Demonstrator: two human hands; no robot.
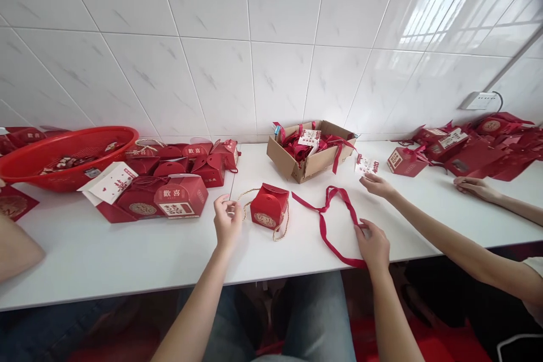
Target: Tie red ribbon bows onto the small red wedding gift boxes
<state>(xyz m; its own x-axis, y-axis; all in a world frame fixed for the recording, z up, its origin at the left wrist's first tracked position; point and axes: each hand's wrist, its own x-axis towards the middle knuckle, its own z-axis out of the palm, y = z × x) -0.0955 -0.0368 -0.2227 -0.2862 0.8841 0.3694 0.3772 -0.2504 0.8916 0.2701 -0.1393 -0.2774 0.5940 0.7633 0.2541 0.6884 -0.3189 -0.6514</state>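
One small red box (270,207) is stood upright, presumably for easy reach, between the curled left hand (228,219) and a ribbon (323,225), which is pinched by the right hand (374,244), apparently for control; whether the cord (248,191) is gripped by the left hand cannot be told.

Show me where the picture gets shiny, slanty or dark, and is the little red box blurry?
In the head view, white window glare shines on the wall tiles at upper right; in the head view, the tile lines spread apart toward the top; in the head view, it's darker below the white table; in the head view, the little red box looks fairly sharp.
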